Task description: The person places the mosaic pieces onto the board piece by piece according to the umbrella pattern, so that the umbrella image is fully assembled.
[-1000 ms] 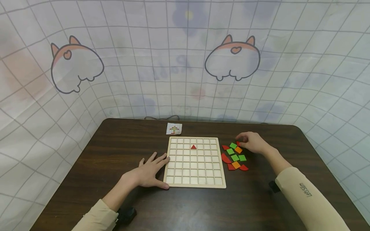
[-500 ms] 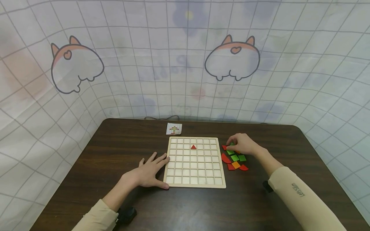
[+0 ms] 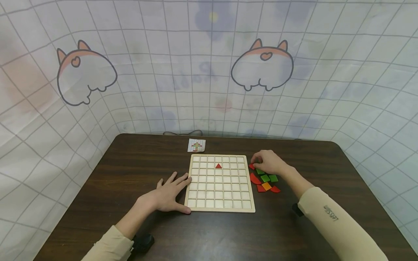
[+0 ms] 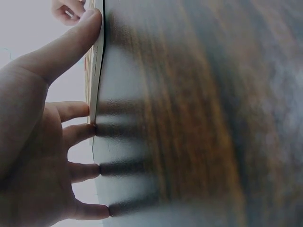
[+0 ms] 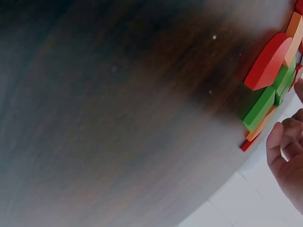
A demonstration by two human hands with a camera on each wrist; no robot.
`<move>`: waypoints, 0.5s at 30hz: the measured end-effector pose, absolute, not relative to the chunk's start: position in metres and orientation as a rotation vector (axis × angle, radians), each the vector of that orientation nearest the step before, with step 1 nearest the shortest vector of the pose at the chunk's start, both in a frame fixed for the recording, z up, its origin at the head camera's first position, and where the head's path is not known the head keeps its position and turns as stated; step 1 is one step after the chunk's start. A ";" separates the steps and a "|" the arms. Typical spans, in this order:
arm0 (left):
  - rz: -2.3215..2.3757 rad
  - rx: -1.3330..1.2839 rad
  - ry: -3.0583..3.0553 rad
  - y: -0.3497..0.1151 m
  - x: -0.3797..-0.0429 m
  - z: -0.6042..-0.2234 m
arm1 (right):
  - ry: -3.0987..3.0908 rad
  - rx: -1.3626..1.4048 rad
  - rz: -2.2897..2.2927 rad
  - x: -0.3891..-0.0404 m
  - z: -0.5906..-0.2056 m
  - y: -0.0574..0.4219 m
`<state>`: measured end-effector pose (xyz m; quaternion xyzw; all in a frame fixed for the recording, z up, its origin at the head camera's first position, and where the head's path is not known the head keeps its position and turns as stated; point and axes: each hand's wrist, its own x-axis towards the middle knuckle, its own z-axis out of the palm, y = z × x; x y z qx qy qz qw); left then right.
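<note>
My left hand (image 3: 168,195) lies spread beside the pale wooden grid board (image 3: 219,186), fingertips and thumb against its left edge. In the left wrist view the thumb (image 4: 71,49) rests along the board's edge and the other fingertips touch the table. One red triangle (image 3: 218,166) sits in a square of the second row. Right of the board my right hand (image 3: 271,162), fingers curled, pinches a red piece (image 3: 251,166) at the far end of the loose pieces. Under and in front of that hand lie green squares (image 3: 265,178), an orange square (image 3: 266,186) and a red quarter-round (image 3: 275,189).
A small picture card (image 3: 196,145) lies behind the board, showing a coloured shape on a grid. A larger red rounded piece (image 3: 255,179) lies close to the board's right edge. The dark wood table (image 3: 209,235) ends at a patterned curtain (image 3: 209,108).
My right hand has moved left from the far right red piece, over the green and orange squares, to another red piece, which has shifted slightly left. The left hand has stayed still.
</note>
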<state>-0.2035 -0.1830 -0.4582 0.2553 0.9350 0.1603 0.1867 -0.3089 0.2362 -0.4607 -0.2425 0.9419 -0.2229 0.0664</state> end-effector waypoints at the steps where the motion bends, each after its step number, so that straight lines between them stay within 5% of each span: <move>1: 0.455 0.721 2.632 -0.183 -0.203 -0.458 | 2.847 -0.727 -0.657 -0.309 -0.461 0.235; 15: 0.459 0.716 2.637 -0.183 -0.204 -0.458 | 2.875 -0.682 -0.629 -0.308 -0.462 0.231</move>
